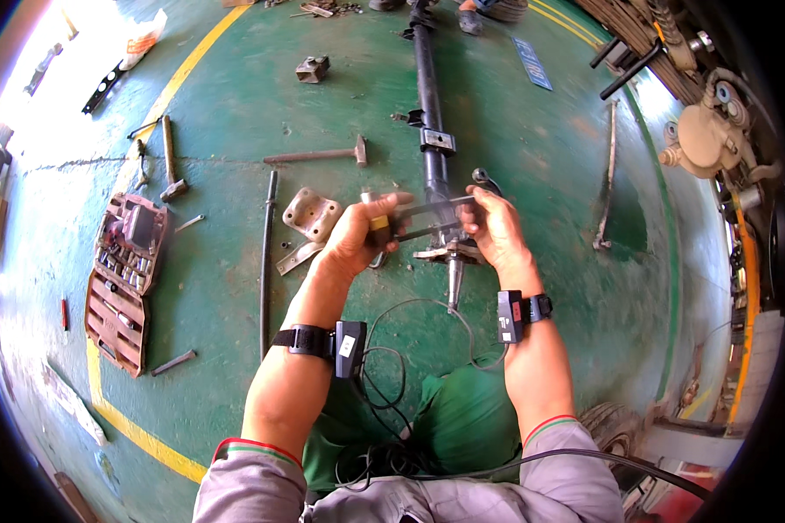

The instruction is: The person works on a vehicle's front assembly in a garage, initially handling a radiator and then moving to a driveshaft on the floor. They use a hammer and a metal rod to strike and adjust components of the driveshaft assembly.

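Observation:
Both my hands are raised over the near end of a long black axle (427,83). Between them is a dark piece with two roughly parallel bars (432,207), possibly a U-bolt, blurred by motion. My right hand (497,228) pinches its right end. My left hand (364,228) is closed at its left end, around a small yellow and dark block (380,223) whose kind I cannot make out. Below the bars, the axle's tapered spindle (455,277) points toward me. A metal plate with corner holes (312,214) lies left of my left hand, beside a flat metal strip (300,258).
Left on the green floor are a socket set case (118,318), a long bar (268,253) and hammers, one (323,155) ahead and one (168,157) further left. A rod (609,174) lies right, near vehicle parts (706,139). Cables (401,375) hang over my lap.

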{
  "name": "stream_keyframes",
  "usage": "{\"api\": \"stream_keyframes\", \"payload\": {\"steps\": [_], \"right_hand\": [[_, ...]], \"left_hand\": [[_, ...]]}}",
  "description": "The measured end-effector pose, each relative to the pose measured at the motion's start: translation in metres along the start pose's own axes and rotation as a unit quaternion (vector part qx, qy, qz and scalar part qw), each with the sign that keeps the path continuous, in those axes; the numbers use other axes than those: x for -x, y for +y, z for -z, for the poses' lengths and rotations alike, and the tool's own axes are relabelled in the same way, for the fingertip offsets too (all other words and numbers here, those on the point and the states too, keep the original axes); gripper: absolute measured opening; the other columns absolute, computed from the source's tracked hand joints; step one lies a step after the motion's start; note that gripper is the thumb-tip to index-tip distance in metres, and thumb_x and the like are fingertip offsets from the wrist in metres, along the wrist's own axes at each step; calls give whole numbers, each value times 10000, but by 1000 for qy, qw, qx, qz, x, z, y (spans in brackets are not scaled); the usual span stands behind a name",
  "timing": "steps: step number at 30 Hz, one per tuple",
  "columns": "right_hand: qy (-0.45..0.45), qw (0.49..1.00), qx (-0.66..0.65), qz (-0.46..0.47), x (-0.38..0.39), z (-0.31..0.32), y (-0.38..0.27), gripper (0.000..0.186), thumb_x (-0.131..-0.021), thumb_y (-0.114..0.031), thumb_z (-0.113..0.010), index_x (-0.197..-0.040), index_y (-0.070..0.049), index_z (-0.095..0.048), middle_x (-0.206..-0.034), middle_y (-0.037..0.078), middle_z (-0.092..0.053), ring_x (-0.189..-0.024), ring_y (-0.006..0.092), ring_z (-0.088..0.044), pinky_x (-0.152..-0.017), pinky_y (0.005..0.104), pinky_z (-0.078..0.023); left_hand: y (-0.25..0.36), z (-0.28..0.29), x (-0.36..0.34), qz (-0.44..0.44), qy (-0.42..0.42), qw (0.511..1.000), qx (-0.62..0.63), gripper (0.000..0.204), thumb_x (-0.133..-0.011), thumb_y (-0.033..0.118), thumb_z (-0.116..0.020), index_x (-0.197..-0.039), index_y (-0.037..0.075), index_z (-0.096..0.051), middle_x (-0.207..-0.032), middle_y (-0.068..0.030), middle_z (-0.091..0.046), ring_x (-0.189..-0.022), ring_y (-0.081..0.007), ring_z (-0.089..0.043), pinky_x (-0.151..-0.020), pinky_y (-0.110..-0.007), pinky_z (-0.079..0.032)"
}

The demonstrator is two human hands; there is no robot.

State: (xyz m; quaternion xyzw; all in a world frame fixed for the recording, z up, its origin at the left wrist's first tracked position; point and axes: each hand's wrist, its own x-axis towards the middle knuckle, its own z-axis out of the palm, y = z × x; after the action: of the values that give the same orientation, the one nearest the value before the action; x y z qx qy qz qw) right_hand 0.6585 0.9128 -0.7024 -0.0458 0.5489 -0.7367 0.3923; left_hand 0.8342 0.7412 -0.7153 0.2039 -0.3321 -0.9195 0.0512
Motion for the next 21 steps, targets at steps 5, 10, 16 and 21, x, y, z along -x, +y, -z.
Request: {"api": "stream_keyframes", "payload": {"steps": [5, 10, 16, 21], "right_hand": [[-69, 996, -45, -16, 1, -4, -1, 226, -935, -199, -531, -1001, 3, -608, -723, 50, -575, -597, 124, -529, -511, 245, -416], [-75, 993, -69, -63, 7, -17, -11, 276, -964, -329, -558, -926, -56, -546, -635, -15, -472, -497, 61, -407, -421, 202, -299], [-117, 989, -78, -35, 13, -17, -11, 241, -915, -220, -535, -1015, -3, -569, -633, -3, -467, -510, 73, -391, -452, 213, -311], [-133, 983, -121, -28, 12, -28, -12, 270, -890, -259, -546, -967, -4, -591, -654, 1, -488, -550, 86, -437, -460, 219, -321]], "left_hand": [[0, 2, -2, -28, 46, 998, 29, 223, -883, 147, -636, -1072, 31, -613, -730, -6, -539, -619, -111, -498, -501, -246, -389], [2, 2, 4, -7, 44, 997, 59, 200, -894, 209, -639, -1030, 64, -620, -713, -1, -530, -591, -109, -467, -448, -231, -342], [9, -4, 10, 8, 23, 998, 66, 237, -899, 229, -639, -1057, 57, -601, -696, -5, -499, -589, -95, -444, -422, -212, -306], [12, -2, 14, 7, 18, 997, 76, 265, -891, 231, -647, -1080, 52, -597, -694, -3, -493, -580, -94, -428, -410, -208, -300]]}}
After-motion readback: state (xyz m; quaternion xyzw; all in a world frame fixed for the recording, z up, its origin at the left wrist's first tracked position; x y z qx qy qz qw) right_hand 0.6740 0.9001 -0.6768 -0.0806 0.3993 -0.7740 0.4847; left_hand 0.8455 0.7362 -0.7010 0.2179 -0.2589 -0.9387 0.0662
